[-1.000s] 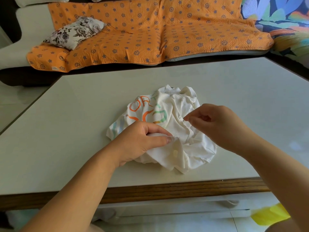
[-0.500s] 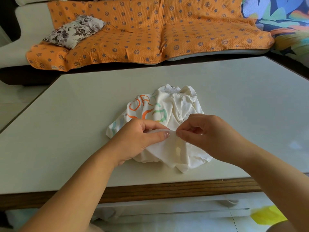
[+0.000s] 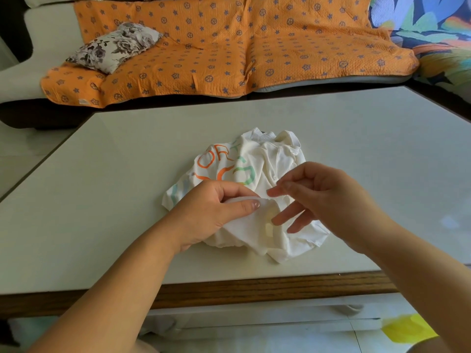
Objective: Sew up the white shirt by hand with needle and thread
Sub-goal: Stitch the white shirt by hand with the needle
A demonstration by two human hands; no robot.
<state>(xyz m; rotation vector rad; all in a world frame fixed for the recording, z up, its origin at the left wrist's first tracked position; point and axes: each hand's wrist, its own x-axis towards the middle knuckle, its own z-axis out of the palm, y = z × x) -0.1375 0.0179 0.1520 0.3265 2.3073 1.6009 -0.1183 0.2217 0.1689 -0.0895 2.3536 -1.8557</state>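
Note:
A crumpled white shirt [image 3: 265, 159] with orange and green letters lies near the front of the white table [image 3: 114, 179]. My left hand [image 3: 211, 212] pinches a raised fold of the shirt's near side between thumb and fingers. My right hand [image 3: 323, 197] hovers just right of that fold, thumb and forefinger tips pinched together right next to it and the other fingers spread over the cloth. The pinch looks like a hold on a needle, but needle and thread are too thin to make out.
The table has a wooden front edge [image 3: 254, 289]. Behind it stands a sofa with an orange patterned cover [image 3: 229, 47] and a floral pillow [image 3: 114, 45]. A yellow thing [image 3: 407, 329] lies on the floor at the lower right.
My right hand dropped to the fold held by my left hand, then drew back slightly to the right while its lower fingers spread out. My left hand kept its hold.

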